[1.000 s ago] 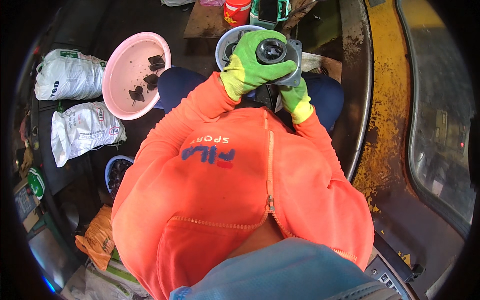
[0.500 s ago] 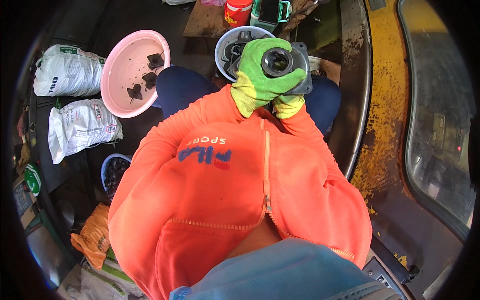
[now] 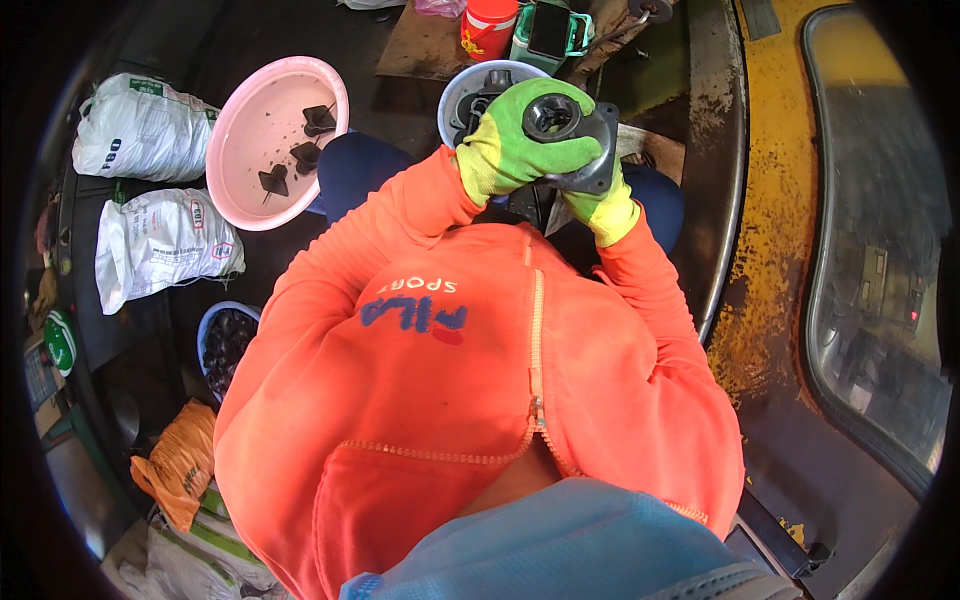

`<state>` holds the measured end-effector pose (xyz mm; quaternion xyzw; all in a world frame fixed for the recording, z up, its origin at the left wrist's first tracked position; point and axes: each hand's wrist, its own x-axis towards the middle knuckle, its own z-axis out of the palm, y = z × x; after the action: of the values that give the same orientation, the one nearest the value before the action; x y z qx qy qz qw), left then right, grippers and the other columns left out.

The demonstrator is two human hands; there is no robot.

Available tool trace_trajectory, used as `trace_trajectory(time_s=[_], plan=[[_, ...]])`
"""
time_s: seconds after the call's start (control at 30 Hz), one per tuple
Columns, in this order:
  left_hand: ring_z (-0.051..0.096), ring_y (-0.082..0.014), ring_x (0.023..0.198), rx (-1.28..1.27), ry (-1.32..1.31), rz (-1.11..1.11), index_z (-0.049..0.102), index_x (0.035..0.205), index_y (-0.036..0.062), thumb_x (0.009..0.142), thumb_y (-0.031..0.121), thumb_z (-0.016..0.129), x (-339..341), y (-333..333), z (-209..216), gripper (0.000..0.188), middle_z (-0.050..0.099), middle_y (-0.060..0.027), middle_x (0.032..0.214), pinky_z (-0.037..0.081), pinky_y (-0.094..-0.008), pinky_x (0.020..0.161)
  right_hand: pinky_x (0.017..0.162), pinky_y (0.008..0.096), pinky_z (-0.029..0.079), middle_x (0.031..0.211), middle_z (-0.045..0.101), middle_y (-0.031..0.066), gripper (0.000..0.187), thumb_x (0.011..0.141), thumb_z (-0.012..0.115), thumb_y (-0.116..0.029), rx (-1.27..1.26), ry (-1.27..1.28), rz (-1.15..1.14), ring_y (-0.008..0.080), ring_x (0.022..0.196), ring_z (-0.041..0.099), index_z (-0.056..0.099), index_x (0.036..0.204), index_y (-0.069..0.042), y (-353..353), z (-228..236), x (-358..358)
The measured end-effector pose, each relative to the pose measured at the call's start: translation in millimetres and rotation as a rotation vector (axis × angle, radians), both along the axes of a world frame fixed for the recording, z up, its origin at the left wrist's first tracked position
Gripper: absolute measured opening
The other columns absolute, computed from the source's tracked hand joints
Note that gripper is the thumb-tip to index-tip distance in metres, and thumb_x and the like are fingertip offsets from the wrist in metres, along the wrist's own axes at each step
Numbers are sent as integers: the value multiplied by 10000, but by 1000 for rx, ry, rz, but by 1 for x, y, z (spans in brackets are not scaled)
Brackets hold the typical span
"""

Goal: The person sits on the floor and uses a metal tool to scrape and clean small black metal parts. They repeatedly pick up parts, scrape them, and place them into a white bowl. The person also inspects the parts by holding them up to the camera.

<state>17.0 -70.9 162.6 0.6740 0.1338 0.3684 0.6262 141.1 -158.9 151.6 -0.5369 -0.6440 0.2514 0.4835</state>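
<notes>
Both my hands wear green and yellow work gloves and hold up a black part with a round, hollow collar and a square, holed flange. My left hand is wrapped round the collar from the left, fingers over the far side and thumb along the near side. My right hand is at the flange's near right; its fingers are hidden behind the part. Just beyond, partly covered by my left hand, stands a pale blue basin with more black parts in it.
To the left sits a pink basin with three dark pieces; white sacks lie beside it. Another basin of dark parts is near my left side. A red bucket stands at the back; a rusty yellow machine rises at right.
The black part has turned and tilted, with the flange now slanting down to the right. My right wrist has shifted right and shows more, and my forearms are farther apart.
</notes>
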Motion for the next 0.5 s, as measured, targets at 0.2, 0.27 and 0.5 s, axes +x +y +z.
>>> trace_trajectory(time_s=[0.2,0.27,0.5], plan=[[578,-139,947,-119,66,-81,631,1044,54,704,100,754,0,5,-6,364,615,-42,1025,468,-291,847,881,349,471,1136,596,111,475,753,727,-94,-113,38,44,235,1018,584,528,1180,-30,2,-5,5],[578,-145,950,-88,74,-140,634,1040,55,704,116,750,-1,9,-8,360,615,-44,1022,463,-297,855,873,348,477,1131,600,105,466,756,728,-92,-121,55,81,231,1009,590,536,1177,-30,2,-12,6],[593,-161,961,75,18,-505,640,1012,46,697,129,726,-2,31,-16,337,641,-67,1035,450,-302,890,785,284,501,1070,614,62,373,822,680,-151,-379,685,206,155,939,599,558,1163,-61,-7,-29,6]])
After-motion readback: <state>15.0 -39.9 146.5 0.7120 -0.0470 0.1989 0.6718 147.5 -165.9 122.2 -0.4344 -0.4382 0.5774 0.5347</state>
